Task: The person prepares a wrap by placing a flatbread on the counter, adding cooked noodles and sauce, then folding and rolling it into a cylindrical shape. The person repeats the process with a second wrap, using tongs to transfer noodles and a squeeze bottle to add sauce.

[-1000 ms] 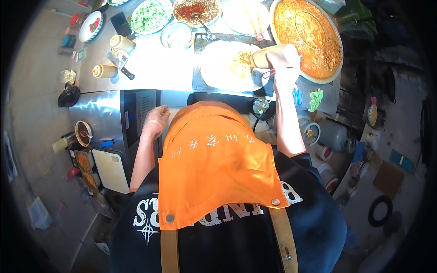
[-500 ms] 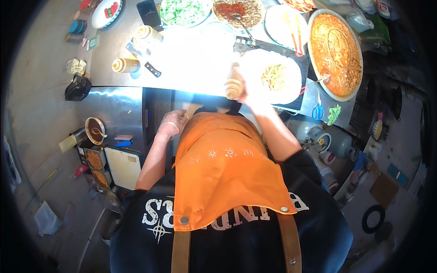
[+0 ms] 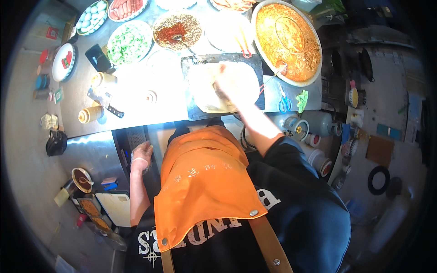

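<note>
Dark phone point(image 3: 97, 56), screen up, at 10 o'clock on the surface point(image 3: 150, 113), beside the greens bowl point(image 3: 129, 43). Small red-green packet point(image 3: 58, 94) at 9 o'clock, left edge. Blue-orange box point(image 3: 109, 183) on lower shelf, 8 o'clock.

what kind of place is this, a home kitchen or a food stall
Most likely a street food stall. A steel counter carries bowls of toppings, such as chopped greens, beside a big pan of orange stew, and gas cylinders stand under it.

Right hand point(image 3: 226, 82) blurred, overexposed
</note>
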{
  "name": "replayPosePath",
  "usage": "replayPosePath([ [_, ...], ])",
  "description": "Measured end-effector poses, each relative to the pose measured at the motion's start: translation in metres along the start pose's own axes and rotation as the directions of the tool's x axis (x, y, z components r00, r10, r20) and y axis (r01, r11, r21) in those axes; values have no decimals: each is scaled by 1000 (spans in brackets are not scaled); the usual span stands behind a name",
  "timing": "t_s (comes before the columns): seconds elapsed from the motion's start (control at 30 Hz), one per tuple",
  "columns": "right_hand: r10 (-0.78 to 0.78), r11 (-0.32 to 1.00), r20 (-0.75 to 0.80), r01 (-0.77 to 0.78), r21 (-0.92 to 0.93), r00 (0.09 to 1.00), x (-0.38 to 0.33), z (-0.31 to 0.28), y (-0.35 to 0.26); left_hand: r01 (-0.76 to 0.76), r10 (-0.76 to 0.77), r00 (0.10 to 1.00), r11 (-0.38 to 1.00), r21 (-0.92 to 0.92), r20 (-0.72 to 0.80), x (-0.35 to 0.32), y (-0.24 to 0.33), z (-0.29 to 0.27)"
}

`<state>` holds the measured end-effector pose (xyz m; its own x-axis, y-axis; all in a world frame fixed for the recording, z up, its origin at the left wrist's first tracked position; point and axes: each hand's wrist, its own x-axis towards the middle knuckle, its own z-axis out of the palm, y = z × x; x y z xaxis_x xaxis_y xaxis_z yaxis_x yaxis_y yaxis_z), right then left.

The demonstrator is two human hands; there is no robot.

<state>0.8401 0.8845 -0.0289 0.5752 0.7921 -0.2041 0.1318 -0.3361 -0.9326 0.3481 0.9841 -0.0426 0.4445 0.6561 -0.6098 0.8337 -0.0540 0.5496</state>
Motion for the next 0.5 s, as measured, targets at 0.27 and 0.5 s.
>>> replayPosePath([
  [0.27, -283, 666, -391, -114, -737, 876, 129, -87, 25, -202, 198, 979, 970, 137, 41, -7, 156, 50],
  [0.5, -215, 764, -61, 129, -633, 975, 74, -182, 9, -454, 435, 856, 891, 6, 279, 36, 330, 193],
])
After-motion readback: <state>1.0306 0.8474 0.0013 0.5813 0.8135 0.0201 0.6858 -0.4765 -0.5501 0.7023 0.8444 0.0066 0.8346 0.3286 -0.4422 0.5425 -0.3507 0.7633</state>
